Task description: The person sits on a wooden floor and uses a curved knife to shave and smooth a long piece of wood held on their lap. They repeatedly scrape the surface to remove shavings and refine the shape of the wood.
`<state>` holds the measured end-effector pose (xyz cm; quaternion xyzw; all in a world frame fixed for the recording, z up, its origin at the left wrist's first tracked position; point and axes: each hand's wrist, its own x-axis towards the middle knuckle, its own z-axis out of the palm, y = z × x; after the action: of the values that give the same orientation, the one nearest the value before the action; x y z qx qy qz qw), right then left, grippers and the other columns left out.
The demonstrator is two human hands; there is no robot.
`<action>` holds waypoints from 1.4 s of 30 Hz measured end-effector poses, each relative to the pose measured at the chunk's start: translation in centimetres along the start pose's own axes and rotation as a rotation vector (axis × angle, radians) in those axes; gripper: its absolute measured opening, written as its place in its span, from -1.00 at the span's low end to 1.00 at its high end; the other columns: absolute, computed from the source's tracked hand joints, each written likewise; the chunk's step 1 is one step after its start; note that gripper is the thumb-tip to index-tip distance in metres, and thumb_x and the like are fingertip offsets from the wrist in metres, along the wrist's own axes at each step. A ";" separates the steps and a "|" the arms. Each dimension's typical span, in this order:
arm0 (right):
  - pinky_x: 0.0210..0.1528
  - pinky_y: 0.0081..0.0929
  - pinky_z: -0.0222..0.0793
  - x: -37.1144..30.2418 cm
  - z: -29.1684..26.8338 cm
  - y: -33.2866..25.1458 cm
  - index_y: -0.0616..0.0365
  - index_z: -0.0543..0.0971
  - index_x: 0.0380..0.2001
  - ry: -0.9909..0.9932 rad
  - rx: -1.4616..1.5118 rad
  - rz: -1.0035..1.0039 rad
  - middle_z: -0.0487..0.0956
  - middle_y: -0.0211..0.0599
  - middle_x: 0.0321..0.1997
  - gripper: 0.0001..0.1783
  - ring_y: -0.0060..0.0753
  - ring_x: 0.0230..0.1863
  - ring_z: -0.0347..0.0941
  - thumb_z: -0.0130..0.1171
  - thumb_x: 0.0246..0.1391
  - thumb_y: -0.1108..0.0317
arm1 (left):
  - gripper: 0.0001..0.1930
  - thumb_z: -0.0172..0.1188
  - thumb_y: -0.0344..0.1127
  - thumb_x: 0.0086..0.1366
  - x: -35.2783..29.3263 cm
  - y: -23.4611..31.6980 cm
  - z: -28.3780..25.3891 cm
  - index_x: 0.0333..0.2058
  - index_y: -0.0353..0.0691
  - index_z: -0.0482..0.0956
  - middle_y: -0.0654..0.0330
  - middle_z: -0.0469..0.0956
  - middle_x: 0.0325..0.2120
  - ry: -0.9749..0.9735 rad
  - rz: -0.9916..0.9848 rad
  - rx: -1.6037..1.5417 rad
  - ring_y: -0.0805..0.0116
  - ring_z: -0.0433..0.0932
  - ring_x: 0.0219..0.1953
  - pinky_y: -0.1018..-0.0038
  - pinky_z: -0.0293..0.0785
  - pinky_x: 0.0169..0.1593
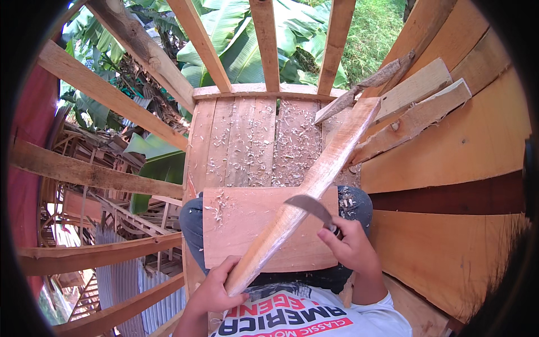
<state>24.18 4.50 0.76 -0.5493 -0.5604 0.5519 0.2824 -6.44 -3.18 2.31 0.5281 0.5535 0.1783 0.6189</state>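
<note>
From where I watch, the plank point(317, 177) slants across the lap board point(241, 236), its long axis running from near left to far right, away from the body. My left hand point(216, 287) is wrapped around its near end, thumb on one side and fingers on the other. My right hand point(352, 244) is clenched on the handle of a knife point(311, 206), just right of the plank and much nearer its middle than the left. The curved blade points left, crossing over the plank (whether the edge bites the wood, I can't tell from above). Pale shavings point(220, 206) lie on the lap board, with more scattered across the planked floor point(196, 154) beyond.
</note>
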 end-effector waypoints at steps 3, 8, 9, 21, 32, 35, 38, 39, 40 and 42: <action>-0.60 -0.66 0.07 -0.6 0.9 1.0 0.24 0.48 -0.24 -0.413 0.165 -0.008 0.33 -0.56 -0.62 -0.82 -0.77 -0.63 0.17 0.14 0.17 0.35 | -0.26 0.38 -0.32 -0.12 -1.3 -1.8 -1.0 0.10 -0.31 0.31 0.13 0.48 -0.18 -0.083 -0.079 -0.103 0.40 0.46 -0.13 0.51 0.35 -0.02; -0.65 -0.72 0.14 -0.1 3.1 1.8 0.19 0.39 0.01 -0.898 0.369 0.242 0.34 -0.59 -0.62 -0.71 -0.79 -0.67 0.25 -0.01 0.28 0.32 | -0.28 0.37 -0.39 -0.05 -5.6 -5.6 -0.2 0.12 -0.27 0.24 0.21 0.40 -0.16 -0.154 -0.332 -0.407 0.50 0.39 -0.08 0.53 0.29 0.04; -0.66 -0.71 0.13 0.1 3.7 1.8 0.19 0.40 0.00 -0.983 0.357 0.313 0.34 -0.58 -0.63 -0.72 -0.79 -0.68 0.24 -0.03 0.30 0.31 | -0.29 0.37 -0.39 -0.04 -6.1 -6.4 0.0 0.11 -0.27 0.24 0.22 0.40 -0.17 -0.154 -0.328 -0.436 0.50 0.39 -0.08 0.53 0.30 0.03; -0.76 -0.75 0.12 -1.8 6.2 2.5 0.26 0.39 -0.02 -0.692 0.636 0.564 0.37 -0.46 -0.59 -0.71 -0.76 -0.76 0.21 -0.13 0.35 0.29 | -0.36 0.34 -0.40 0.02 -6.5 -10.7 0.5 0.06 -0.20 0.22 0.31 0.32 -0.28 -0.192 -0.280 -0.669 0.53 0.31 -0.20 0.54 0.26 -0.04; -0.81 -0.70 0.15 -2.0 6.0 -0.2 0.27 0.43 -0.11 -0.393 0.563 0.607 0.36 -0.43 -0.64 -0.75 -0.68 -0.79 0.24 -0.11 0.34 0.31 | -0.33 0.38 -0.22 0.06 -6.4 -11.7 -0.1 0.07 -0.29 0.24 0.11 0.47 -0.18 -0.242 -0.209 -0.542 0.43 0.42 -0.10 0.48 0.33 -0.01; -0.81 -0.70 0.16 -2.3 6.6 -0.2 0.26 0.43 -0.12 -0.525 0.511 0.614 0.36 -0.41 -0.63 -0.76 -0.66 -0.80 0.24 -0.10 0.33 0.31 | -0.33 0.38 -0.21 0.06 -6.4 -12.1 -0.1 0.07 -0.30 0.24 0.11 0.47 -0.19 -0.253 -0.190 -0.553 0.43 0.41 -0.10 0.48 0.32 0.00; -0.79 -0.71 0.17 -1.1 6.0 0.6 0.26 0.44 -0.09 -0.094 0.733 0.459 0.38 -0.39 -0.63 -0.75 -0.66 -0.80 0.24 -0.09 0.33 0.30 | -0.33 0.37 -0.22 0.06 -6.4 -12.8 0.0 0.07 -0.31 0.24 0.12 0.46 -0.20 -0.273 -0.190 -0.606 0.43 0.41 -0.11 0.47 0.31 0.00; -0.79 -0.70 0.16 -1.3 6.0 0.6 0.26 0.44 -0.10 -0.207 0.696 0.509 0.38 -0.39 -0.63 -0.75 -0.66 -0.80 0.24 -0.09 0.33 0.30 | -0.33 0.37 -0.22 0.06 -6.3 -12.9 -0.1 0.07 -0.30 0.24 0.13 0.46 -0.20 -0.285 -0.194 -0.623 0.42 0.41 -0.11 0.47 0.31 0.00; -0.79 -0.70 0.16 -1.8 6.0 0.6 0.26 0.44 -0.10 -0.318 0.657 0.558 0.39 -0.39 -0.63 -0.75 -0.66 -0.80 0.24 -0.09 0.33 0.30 | -0.34 0.36 -0.23 0.06 -6.2 -12.9 -0.1 0.07 -0.30 0.24 0.15 0.45 -0.21 -0.281 -0.162 -0.615 0.44 0.41 -0.13 0.48 0.32 -0.02; -0.79 -0.70 0.16 -2.8 7.2 0.4 0.25 0.44 -0.10 -0.611 0.506 0.660 0.38 -0.38 -0.63 -0.74 -0.66 -0.80 0.23 -0.08 0.33 0.29 | -0.36 0.36 -0.26 0.06 -6.0 -13.1 0.0 0.06 -0.28 0.24 0.18 0.43 -0.24 -0.279 -0.102 -0.599 0.47 0.42 -0.18 0.50 0.35 -0.07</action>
<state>18.37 -0.36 -0.50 -0.4250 -0.2629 0.8652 0.0405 -13.09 -12.98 -5.84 0.3135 0.4122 0.2278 0.8246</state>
